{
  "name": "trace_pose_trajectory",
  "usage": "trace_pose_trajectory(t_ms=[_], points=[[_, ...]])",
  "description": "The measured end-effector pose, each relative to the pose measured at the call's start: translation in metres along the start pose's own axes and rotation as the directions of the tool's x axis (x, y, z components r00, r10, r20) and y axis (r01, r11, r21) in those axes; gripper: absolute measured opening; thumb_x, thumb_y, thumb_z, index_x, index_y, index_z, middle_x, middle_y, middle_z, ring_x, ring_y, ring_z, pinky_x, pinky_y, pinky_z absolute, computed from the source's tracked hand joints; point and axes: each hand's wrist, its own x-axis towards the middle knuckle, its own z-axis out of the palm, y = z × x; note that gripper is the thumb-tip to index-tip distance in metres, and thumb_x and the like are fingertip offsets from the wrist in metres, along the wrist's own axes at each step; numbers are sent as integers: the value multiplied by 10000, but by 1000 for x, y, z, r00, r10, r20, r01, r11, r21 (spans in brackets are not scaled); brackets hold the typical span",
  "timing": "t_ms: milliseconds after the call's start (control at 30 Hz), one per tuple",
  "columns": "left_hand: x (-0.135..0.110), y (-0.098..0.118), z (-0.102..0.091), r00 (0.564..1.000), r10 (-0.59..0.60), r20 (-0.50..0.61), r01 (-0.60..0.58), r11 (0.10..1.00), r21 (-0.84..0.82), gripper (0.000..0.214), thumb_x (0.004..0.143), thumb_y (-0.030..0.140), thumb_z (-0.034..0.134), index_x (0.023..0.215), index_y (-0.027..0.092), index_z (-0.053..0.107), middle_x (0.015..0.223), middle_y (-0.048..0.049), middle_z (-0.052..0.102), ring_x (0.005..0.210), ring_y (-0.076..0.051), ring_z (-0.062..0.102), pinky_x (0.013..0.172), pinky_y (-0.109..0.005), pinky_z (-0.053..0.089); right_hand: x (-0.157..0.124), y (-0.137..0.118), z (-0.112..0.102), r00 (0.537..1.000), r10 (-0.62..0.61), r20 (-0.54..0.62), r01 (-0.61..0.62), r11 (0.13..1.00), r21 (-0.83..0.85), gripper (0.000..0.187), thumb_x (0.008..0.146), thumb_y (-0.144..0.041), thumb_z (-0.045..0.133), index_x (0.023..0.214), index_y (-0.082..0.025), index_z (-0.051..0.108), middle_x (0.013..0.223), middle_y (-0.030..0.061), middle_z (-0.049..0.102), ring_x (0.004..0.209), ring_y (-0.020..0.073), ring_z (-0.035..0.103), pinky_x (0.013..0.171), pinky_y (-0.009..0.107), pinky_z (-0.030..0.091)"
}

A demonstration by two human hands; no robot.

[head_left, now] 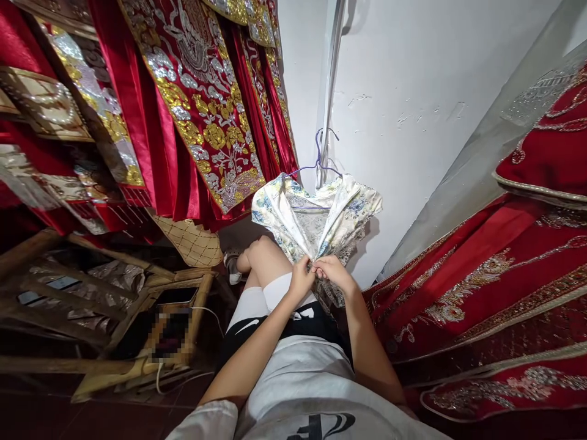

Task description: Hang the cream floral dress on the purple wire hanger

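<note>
"Your white cloth T-shirt with black print (305,374) was closest. What were your hands doing?"

"Your left hand (301,278) and right hand (332,271) were closed, pinching the front of a white cloth top with blue flowers (291,221)."

"Where was it?"

"In front of you, on a thin purple hanger (318,163), near the flat white wall (403,79)."

- floral top (280,212): thin cloth, mostly matt, smooth w/ soft creases
- hanger (317,146): thin, smooth, slight sheen; metal or plastic, can't tell
- red hanging (132,116): glossy satin-type fabric, smooth folds
- embroid. panel (215,131): gold/silver, sequin-like glitter, rough raised surf.
- red garments on R (481,275): cloth, raised shiny embroid.
- wall (398,73): painted-looking, approx. matt, smooth excl. rough chips
- seat frame (203,308): wood, semi-matt
- white T-shirt (302,366): matt cloth, wrinkled
- crinkled sheet (103,287): shiny, foil- or plastic-like
</note>
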Motion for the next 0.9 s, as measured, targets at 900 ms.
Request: trace_pose_trajectory(t_ms=[900], points=[[142, 146, -76, 836, 549, 24, -529, 793, 303, 161, 954, 242, 550, 1030, 184, 680, 925, -67, 676, 847, -200, 608, 841, -318, 453, 71, -162, -15, 864, -422, -275, 468, 874, 130, 243, 851, -223, 531, 616, -172, 564, 473, -48, 429, 441, 74, 369, 469, 201, 285]])
